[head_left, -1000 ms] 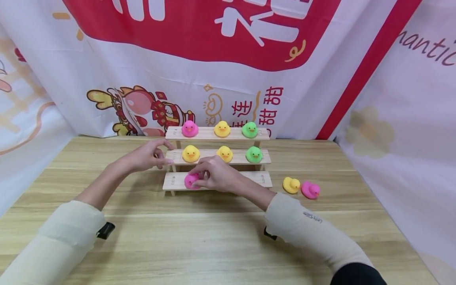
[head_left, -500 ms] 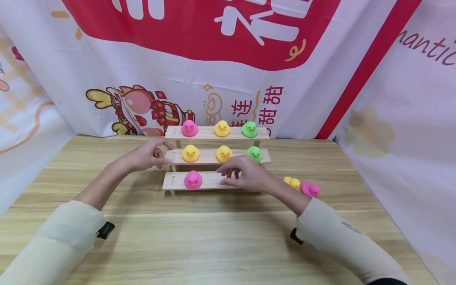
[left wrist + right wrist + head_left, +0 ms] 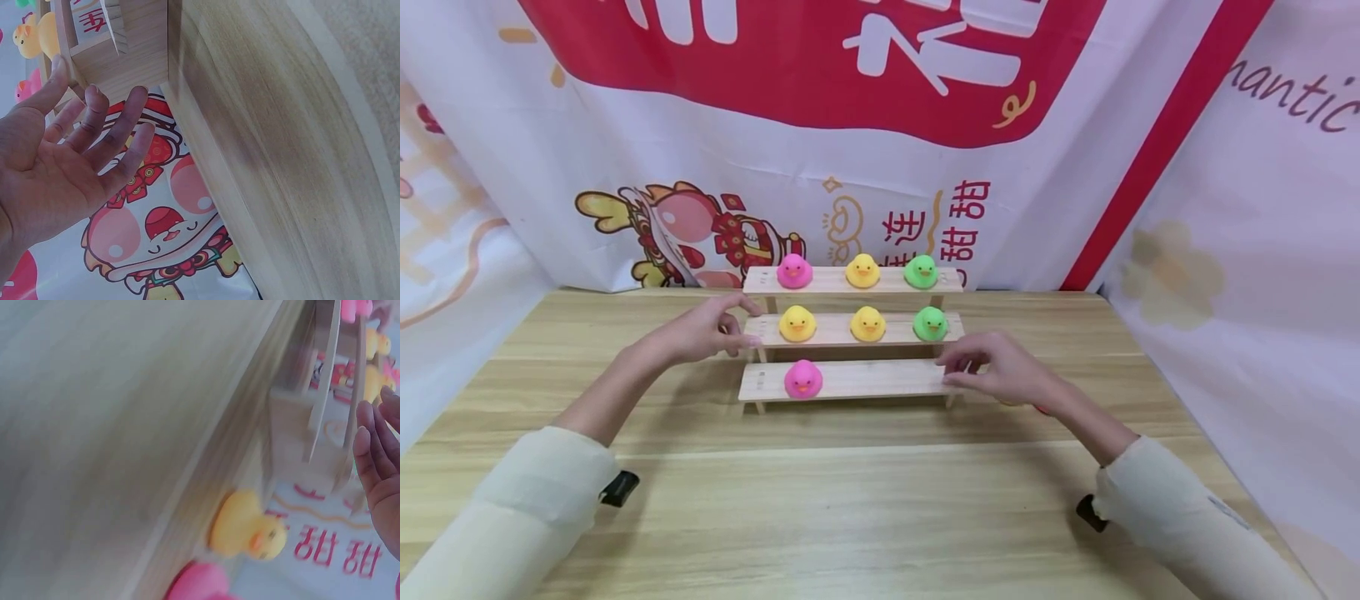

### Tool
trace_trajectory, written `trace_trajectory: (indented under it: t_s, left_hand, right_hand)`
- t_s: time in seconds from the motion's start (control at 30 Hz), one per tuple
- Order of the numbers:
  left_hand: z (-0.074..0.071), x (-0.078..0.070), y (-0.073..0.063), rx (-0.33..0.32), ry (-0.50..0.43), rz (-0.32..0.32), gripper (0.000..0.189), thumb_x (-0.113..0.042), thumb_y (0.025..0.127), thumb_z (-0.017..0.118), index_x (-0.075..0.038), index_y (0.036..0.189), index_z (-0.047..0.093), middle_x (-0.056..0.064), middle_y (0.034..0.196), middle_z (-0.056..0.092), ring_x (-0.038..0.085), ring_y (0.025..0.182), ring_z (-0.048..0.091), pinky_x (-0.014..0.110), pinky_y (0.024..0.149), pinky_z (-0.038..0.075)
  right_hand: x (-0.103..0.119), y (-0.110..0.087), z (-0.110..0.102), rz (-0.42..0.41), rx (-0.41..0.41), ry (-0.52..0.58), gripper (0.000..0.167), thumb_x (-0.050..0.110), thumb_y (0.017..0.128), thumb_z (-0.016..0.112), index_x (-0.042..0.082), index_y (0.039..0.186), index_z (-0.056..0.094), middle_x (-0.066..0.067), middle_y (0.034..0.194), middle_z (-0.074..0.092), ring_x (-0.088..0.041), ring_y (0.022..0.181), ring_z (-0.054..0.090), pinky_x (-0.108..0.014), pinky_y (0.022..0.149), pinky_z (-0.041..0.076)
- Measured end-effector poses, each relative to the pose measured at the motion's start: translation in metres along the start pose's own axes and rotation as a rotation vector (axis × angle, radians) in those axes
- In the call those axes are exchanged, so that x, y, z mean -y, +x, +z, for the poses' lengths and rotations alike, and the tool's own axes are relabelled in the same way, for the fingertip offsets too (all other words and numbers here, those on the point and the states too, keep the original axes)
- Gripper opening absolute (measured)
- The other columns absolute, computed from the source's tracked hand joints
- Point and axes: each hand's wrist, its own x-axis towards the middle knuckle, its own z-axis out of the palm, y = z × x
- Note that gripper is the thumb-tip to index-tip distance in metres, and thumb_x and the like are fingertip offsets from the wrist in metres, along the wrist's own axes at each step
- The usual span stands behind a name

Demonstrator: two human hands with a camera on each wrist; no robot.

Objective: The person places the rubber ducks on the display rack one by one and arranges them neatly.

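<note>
A three-tier wooden display stand (image 3: 880,379) holds small rubber ducks. A pink duck (image 3: 803,380) sits alone toward the left of the bottom tier. My left hand (image 3: 703,329) holds the left end of the middle tier, thumb at its front edge and index finger at its back edge; the other fingers hang loose in the left wrist view. At the right end of the bottom tier hovers my right hand (image 3: 1000,367), fingers loosely bent, nothing in them. Beyond it on the table lie a yellow duck (image 3: 240,528) and a pink duck (image 3: 200,584), nearly hidden in the head view.
The top tier carries pink (image 3: 794,272), yellow (image 3: 862,271) and green (image 3: 921,272) ducks. On the middle tier stand two yellow ones (image 3: 797,323) and a green one (image 3: 930,323). A printed cloth (image 3: 700,150) hangs behind the wooden table (image 3: 820,500).
My right hand has let go of the pink duck on the bottom tier and moved right, past the tier's middle to its right end. The left hand has stayed put.
</note>
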Motion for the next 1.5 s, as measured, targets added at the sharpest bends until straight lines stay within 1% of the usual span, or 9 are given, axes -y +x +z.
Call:
trace_trajectory:
  t_s: [0.13, 0.3, 0.57, 0.73, 0.83, 0.93, 1.03, 1.2, 1.5]
  left_hand:
    - [0.0, 0.001, 0.0, -0.002, 0.001, -0.007, 0.046, -0.013, 0.1, 0.07, 0.002, 0.138, 0.048, 0.019, 0.082, 0.068, 0.035, 0.081, 0.069, 0.033, 0.064, 0.045]
    - [0.0, 0.002, -0.001, -0.001, 0.004, -0.013, 0.045, -0.012, 0.1, 0.07, 0.002, 0.137, 0.048, 0.019, 0.082, 0.068, 0.035, 0.081, 0.069, 0.033, 0.064, 0.044]
    - [-0.001, 0.003, -0.001, -0.007, 0.009, -0.007, 0.045, -0.015, 0.101, 0.07, 0.0, 0.137, 0.048, 0.019, 0.08, 0.068, 0.035, 0.08, 0.069, 0.033, 0.063, 0.043]
    - [-0.001, 0.003, -0.002, -0.011, 0.013, 0.003, 0.046, -0.016, 0.1, 0.071, 0.001, 0.136, 0.048, 0.017, 0.078, 0.068, 0.035, 0.079, 0.068, 0.033, 0.064, 0.043]
    - [-0.001, 0.002, -0.002, -0.011, 0.012, 0.007, 0.046, -0.015, 0.1, 0.071, 0.002, 0.136, 0.048, 0.014, 0.076, 0.068, 0.036, 0.079, 0.068, 0.033, 0.064, 0.043]
    - [-0.001, 0.001, -0.002, -0.01, 0.011, 0.007, 0.047, -0.015, 0.1, 0.071, 0.002, 0.137, 0.048, 0.011, 0.076, 0.068, 0.036, 0.08, 0.069, 0.033, 0.064, 0.044]
    - [-0.001, 0.001, -0.002, -0.008, 0.008, 0.005, 0.047, -0.015, 0.1, 0.071, 0.002, 0.137, 0.048, 0.013, 0.077, 0.068, 0.036, 0.08, 0.069, 0.034, 0.065, 0.044]
    - [-0.001, 0.001, -0.001, -0.004, 0.005, 0.009, 0.048, -0.016, 0.1, 0.071, 0.002, 0.138, 0.048, 0.019, 0.082, 0.069, 0.035, 0.081, 0.069, 0.035, 0.067, 0.046]
    - [-0.001, -0.001, -0.002, -0.005, 0.008, 0.006, 0.047, -0.016, 0.1, 0.071, 0.002, 0.137, 0.048, 0.017, 0.083, 0.07, 0.034, 0.082, 0.069, 0.036, 0.069, 0.047]
  right_hand:
    - [-0.016, -0.011, -0.008, 0.029, -0.032, 0.016, 0.021, 0.007, 0.091, 0.081, 0.0, 0.11, 0.077, 0.0, 0.092, 0.076, -0.014, 0.078, 0.067, -0.031, 0.073, 0.059]
    - [-0.034, -0.022, -0.02, 0.057, -0.063, -0.024, 0.018, 0.003, 0.09, 0.08, 0.003, 0.108, 0.078, 0.001, 0.09, 0.074, -0.015, 0.078, 0.064, -0.029, 0.07, 0.058]
    - [-0.057, -0.04, -0.036, 0.085, -0.03, -0.09, 0.017, 0.001, 0.087, 0.082, -0.003, 0.103, 0.077, -0.013, 0.1, 0.076, -0.019, 0.085, 0.068, -0.032, 0.074, 0.059]
    - [-0.068, -0.048, -0.041, 0.088, 0.009, -0.121, 0.019, 0.0, 0.085, 0.084, -0.003, 0.103, 0.078, -0.013, 0.101, 0.077, -0.027, 0.091, 0.071, -0.039, 0.076, 0.06]
    - [-0.071, -0.051, -0.043, 0.096, 0.021, -0.126, 0.02, 0.002, 0.084, 0.085, -0.001, 0.104, 0.078, -0.01, 0.101, 0.077, -0.027, 0.092, 0.07, -0.039, 0.075, 0.06]
    - [-0.073, -0.053, -0.044, 0.091, 0.019, -0.136, 0.021, 0.003, 0.084, 0.086, 0.0, 0.103, 0.079, -0.008, 0.101, 0.077, -0.024, 0.088, 0.069, -0.034, 0.072, 0.059]
    - [-0.074, -0.054, -0.044, 0.089, 0.018, -0.144, 0.022, 0.004, 0.083, 0.086, 0.0, 0.104, 0.079, -0.007, 0.099, 0.076, -0.021, 0.085, 0.066, -0.032, 0.07, 0.057]
    - [-0.075, -0.055, -0.045, 0.104, 0.031, -0.134, 0.025, 0.001, 0.082, 0.086, 0.0, 0.106, 0.078, -0.006, 0.101, 0.076, -0.019, 0.085, 0.066, -0.036, 0.072, 0.059]
    - [-0.07, -0.055, -0.044, 0.161, 0.104, -0.118, 0.031, -0.004, 0.081, 0.085, -0.002, 0.111, 0.076, -0.009, 0.105, 0.074, -0.019, 0.088, 0.066, -0.041, 0.076, 0.059]
